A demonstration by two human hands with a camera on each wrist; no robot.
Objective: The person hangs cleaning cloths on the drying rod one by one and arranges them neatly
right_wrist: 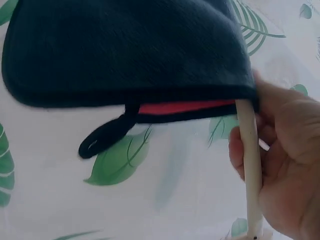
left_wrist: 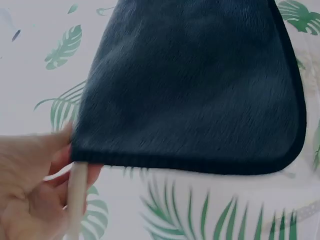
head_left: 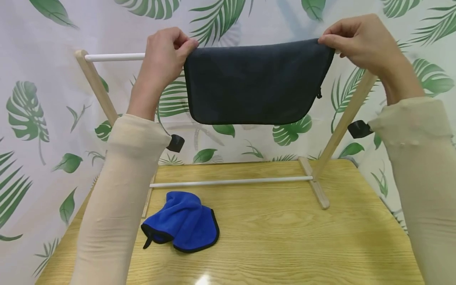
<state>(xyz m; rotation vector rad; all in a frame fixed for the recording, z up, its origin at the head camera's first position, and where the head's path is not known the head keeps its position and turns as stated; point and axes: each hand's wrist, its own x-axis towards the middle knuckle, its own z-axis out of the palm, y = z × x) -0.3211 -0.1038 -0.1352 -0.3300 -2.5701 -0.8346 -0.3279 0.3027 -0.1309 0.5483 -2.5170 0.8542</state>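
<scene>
A dark grey towel with black edging hangs folded over the top bar of a small rack. My left hand pinches its upper left corner at the fold, and in the left wrist view the pale rod comes out of the fold beside the fingers. At the upper right corner, my right hand pinches the fold between thumb and fingers. The right wrist view shows the towel's pink inner side and a black hanging loop at its edge.
A crumpled blue towel with black edging lies on the wooden table, left of centre. The rack's wooden leg stands at the right, with a white lower bar near the table's far edge. Behind hangs a leaf-patterned cloth.
</scene>
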